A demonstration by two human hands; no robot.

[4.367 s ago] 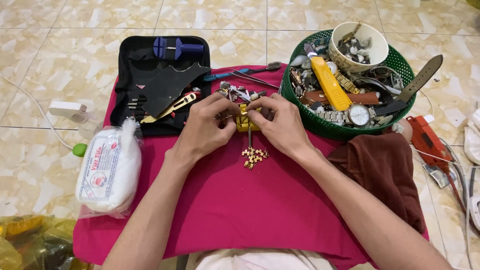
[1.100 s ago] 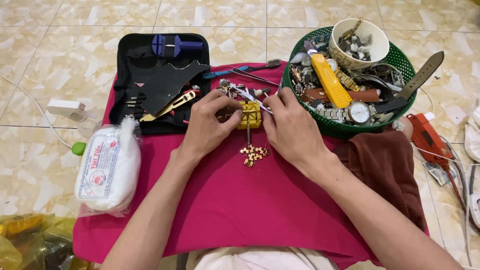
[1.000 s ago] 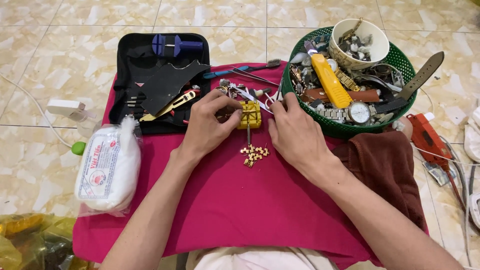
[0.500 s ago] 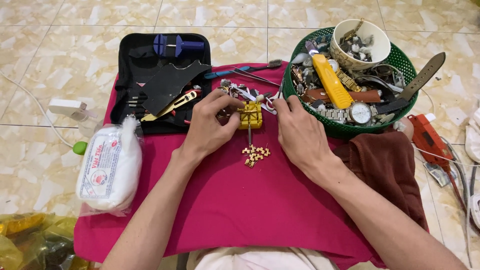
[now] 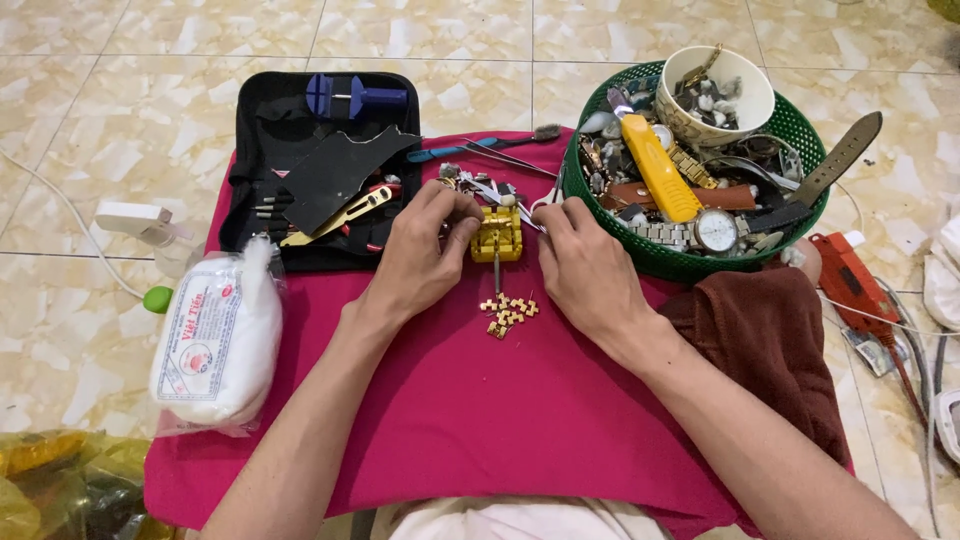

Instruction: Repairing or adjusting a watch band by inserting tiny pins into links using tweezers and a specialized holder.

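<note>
A white bag (image 5: 215,340) is lying at the cloth's (image 5: 450,420) left edge, beside a black tool case (image 5: 320,170). The left hand (image 5: 425,255) is steadying a yellow link tool (image 5: 497,235), fingers pinched against its left side; the right hand (image 5: 590,270) is pressing in from the right, fingers curled together on a thin metal strand, though the exact grip cannot be told. Loose gold links (image 5: 508,315) are lying just below, between the wrists. A sliding wrist is likely to scatter them. The crowded green basket (image 5: 690,262) is sitting close to the right hand, so a knock could tip parts out.
</note>
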